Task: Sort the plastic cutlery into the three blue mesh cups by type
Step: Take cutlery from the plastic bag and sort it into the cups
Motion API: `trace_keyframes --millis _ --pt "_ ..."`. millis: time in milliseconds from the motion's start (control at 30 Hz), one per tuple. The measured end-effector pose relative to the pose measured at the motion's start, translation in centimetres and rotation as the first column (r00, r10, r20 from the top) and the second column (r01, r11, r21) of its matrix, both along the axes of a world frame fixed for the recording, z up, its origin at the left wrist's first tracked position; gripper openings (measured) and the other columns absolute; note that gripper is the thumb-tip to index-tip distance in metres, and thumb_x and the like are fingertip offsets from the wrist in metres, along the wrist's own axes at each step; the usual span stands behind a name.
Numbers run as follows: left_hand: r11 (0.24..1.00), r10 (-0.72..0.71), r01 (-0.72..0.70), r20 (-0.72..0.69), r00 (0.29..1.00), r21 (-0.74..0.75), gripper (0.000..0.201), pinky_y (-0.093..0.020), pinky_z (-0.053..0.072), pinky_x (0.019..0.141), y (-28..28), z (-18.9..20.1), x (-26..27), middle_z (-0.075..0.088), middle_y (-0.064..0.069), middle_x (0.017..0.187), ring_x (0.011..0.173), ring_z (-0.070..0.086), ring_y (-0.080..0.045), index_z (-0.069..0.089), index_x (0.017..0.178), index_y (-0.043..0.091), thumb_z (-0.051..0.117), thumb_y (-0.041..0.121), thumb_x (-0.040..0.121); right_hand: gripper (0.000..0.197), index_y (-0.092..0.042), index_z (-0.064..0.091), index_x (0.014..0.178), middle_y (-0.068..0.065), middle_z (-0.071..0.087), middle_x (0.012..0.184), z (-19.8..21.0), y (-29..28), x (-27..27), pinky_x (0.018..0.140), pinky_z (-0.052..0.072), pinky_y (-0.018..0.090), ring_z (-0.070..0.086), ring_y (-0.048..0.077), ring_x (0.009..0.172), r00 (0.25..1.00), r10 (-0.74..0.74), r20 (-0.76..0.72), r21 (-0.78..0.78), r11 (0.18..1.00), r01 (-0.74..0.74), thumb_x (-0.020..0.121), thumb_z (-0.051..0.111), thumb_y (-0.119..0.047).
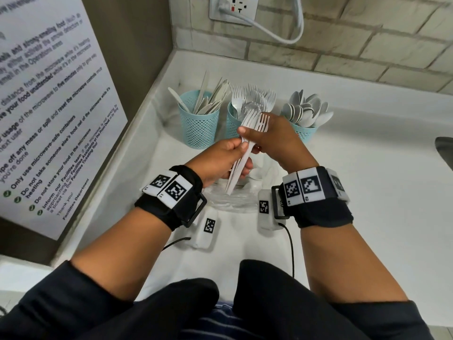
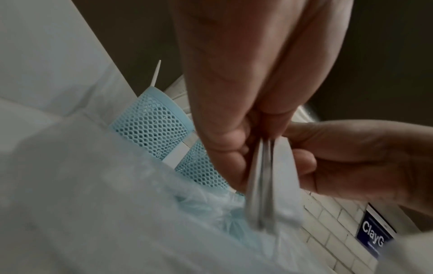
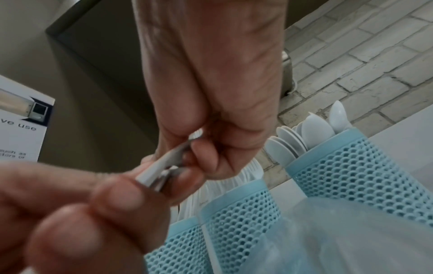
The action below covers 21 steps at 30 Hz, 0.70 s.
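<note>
You work on a white desk (image 1: 367, 182) tucked into a corner: a brick-tiled wall behind, a panel with a printed notice (image 1: 49, 114) on your left, and what looks like a sink edge (image 1: 445, 148) far off to your right, so the open room lies to the right and toward you, while the left and back are hemmed in. Along the back stand the three blue mesh cups, close side by side: the left cup (image 1: 198, 123) holds knives, the middle cup (image 1: 232, 123) is crowded with forks, and the right cup (image 1: 304, 132) is packed with spoons, so most of the sorting looks done. Under your wrists lies a crumpled clear plastic bag (image 1: 232, 202); whether any cutlery is left in it you cannot tell from here. Your left hand (image 1: 220, 160) grips the handles of a small bundle of forks (image 1: 247, 138), and your right hand (image 1: 277, 141) pinches the same bundle higher up, near the tines. The bundle hangs in the air just in front of the middle cup, tines up and tilted toward it. What remains, by my reading, is to drop these forks into the middle cup; it is already full, and the neighbouring cups stand close, so come in from above rather than from the side.
</note>
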<state>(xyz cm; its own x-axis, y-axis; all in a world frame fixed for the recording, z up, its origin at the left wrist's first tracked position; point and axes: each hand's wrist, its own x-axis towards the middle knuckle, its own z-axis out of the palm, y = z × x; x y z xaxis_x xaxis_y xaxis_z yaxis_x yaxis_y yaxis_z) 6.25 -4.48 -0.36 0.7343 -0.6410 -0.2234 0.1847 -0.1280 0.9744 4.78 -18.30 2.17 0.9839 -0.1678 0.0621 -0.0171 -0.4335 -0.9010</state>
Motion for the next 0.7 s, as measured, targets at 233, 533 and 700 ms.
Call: trace_keyframes --millis 233,533,700 --pt "0.998 0.02 -0.024 -0.081 0.996 -0.05 0.039 -0.015 0.029 0.043 0.5 -0.2 0.6 0.036 0.008 0.054 0.043 0.032 -0.005 0.059 0.089 0.017 0.03 0.04 0.1 0.02 -0.016 0.054 0.069 0.0 0.051 0.056 1.2 -0.5 1.4 0.037 0.033 0.017 0.042 0.005 0.036 0.969 -0.22 0.109 0.209 0.958 0.194 0.084 0.068 -0.017" --pt "0.95 0.115 -0.15 0.14 0.983 0.273 0.021 -0.016 0.037 0.05 1.3 -1.4 1.7 0.053 0.004 0.067 0.055 0.045 -0.007 0.059 0.083 0.018 0.046 0.028 0.096 0.012 -0.015 0.059 0.091 -0.005 0.055 0.071 5.0 -1.3 4.3 0.043 0.048 0.019 0.054 0.014 0.052 0.701 -0.506 0.503 0.277 0.862 0.424 0.093 0.056 -0.027" --pt "0.848 -0.17 0.011 0.253 0.952 0.529 0.016 -0.018 0.041 0.065 1.0 -2.6 1.2 0.061 0.002 0.086 0.076 0.053 -0.011 0.065 0.1 0.009 0.057 0.019 0.091 0.032 -0.008 0.066 0.102 0.0 0.063 0.074 3.4 0.0 5.8 0.06 0.048 0.031 0.059 0.016 0.065 0.761 -0.229 0.608 -0.186 0.89 0.417 0.095 0.048 -0.033"
